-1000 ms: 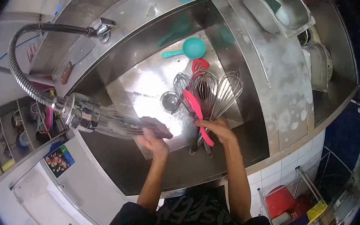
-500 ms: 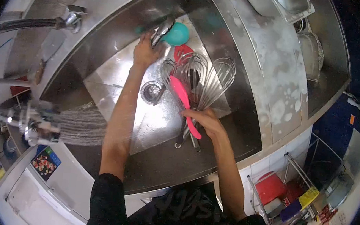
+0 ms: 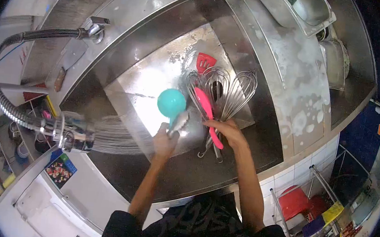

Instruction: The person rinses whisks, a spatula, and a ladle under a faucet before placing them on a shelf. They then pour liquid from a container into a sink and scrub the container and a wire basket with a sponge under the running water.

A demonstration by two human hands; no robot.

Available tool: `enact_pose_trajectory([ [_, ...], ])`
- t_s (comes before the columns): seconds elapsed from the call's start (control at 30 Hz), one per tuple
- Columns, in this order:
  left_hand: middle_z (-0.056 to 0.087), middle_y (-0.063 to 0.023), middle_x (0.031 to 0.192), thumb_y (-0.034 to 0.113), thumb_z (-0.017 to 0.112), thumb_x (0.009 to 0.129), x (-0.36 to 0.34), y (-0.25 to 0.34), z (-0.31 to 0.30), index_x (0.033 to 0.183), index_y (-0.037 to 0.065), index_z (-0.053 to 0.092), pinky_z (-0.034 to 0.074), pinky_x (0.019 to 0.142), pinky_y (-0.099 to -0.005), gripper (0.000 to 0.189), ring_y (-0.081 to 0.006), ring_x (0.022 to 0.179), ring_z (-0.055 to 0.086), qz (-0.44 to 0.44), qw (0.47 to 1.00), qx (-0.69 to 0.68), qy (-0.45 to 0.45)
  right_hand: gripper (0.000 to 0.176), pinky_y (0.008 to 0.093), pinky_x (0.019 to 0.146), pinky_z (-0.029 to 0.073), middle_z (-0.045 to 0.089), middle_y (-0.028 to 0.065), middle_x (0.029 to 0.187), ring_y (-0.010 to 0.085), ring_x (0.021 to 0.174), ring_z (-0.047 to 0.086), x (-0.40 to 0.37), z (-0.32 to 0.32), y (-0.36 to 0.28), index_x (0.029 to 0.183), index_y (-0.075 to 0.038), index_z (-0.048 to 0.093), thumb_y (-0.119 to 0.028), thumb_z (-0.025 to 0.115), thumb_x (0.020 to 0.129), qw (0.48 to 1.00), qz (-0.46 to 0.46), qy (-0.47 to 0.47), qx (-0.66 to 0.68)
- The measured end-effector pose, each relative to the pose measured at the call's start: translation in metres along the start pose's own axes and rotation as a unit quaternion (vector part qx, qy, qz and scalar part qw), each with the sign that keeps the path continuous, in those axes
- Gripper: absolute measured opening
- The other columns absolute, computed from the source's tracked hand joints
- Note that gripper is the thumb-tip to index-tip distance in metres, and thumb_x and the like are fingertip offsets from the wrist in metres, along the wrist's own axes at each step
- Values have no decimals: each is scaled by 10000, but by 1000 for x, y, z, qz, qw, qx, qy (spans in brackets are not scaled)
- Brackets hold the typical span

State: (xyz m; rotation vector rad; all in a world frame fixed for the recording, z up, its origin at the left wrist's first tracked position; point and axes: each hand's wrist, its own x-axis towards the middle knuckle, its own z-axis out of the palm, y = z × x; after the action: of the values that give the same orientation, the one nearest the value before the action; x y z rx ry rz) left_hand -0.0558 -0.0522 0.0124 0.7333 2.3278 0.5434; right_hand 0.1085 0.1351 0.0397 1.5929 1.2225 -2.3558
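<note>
My left hand (image 3: 165, 142), slightly blurred, is closed around metal tongs (image 3: 180, 121) and a turquoise ladle (image 3: 171, 102), low over the near part of the steel sink (image 3: 134, 74). To its right my right hand (image 3: 230, 132) grips a bundle by the handles. In that bundle are several wire whisks (image 3: 242, 89), fanned out away from me, and a pink silicone spatula (image 3: 204, 103) lying on top. A red slotted turner head (image 3: 205, 63) shows beyond the whisks; its handle is hidden behind them.
At the left a sprayer tap (image 3: 76, 135) on a flexible hose pours water (image 3: 117, 134) rightward across the sink. A scraper with a wooden handle (image 3: 60, 78) lies on the left ledge. Steel pans (image 3: 301, 12) stand on the wet counter (image 3: 290, 78) at the right.
My left hand has drawn the tongs and ladle from the sink's far side back towards me, uncovering the drain area. My right hand keeps its bundle in nearly the same place.
</note>
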Motion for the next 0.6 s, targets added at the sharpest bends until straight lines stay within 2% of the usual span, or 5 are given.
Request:
enact_pose_trajectory([
  [0.23,625,-235,726,129,703,751,-39,40,-38,1273,38,481,484,568,-411,574,-333,578,623,56,998,7,19,343,294,880,456,695,60,969,154,953,622,-1,-2,3,1014,-31,696,-267,755,772,1000,11,-22,14],
  [0.3,650,-214,826,152,729,726,-49,46,-43,1271,33,518,496,673,-466,596,-387,730,636,-81,995,-61,-20,342,296,897,439,699,74,977,161,942,625,0,-2,6,1021,-12,686,-242,746,775,999,9,-27,39],
  [0.33,649,-198,797,130,748,682,-56,40,-42,1279,52,529,495,678,-461,640,-381,724,633,3,999,-34,16,341,299,915,422,703,87,984,168,932,629,1,-1,7,1027,8,676,-216,736,778,997,11,-32,68],
  [0.43,647,-194,789,106,758,646,-63,27,-48,1285,50,529,496,661,-445,680,-381,713,629,89,991,-24,94,342,315,914,446,696,79,982,168,978,621,3,-2,8,1015,-11,694,-256,736,780,999,0,-36,14],
  [0.6,633,-174,753,112,771,649,-72,19,-63,1254,24,557,489,592,-407,648,-316,646,629,129,987,-2,93,371,311,919,441,695,81,983,174,975,620,5,1,12,1033,-10,687,-263,746,769,999,-7,-24,33],
])
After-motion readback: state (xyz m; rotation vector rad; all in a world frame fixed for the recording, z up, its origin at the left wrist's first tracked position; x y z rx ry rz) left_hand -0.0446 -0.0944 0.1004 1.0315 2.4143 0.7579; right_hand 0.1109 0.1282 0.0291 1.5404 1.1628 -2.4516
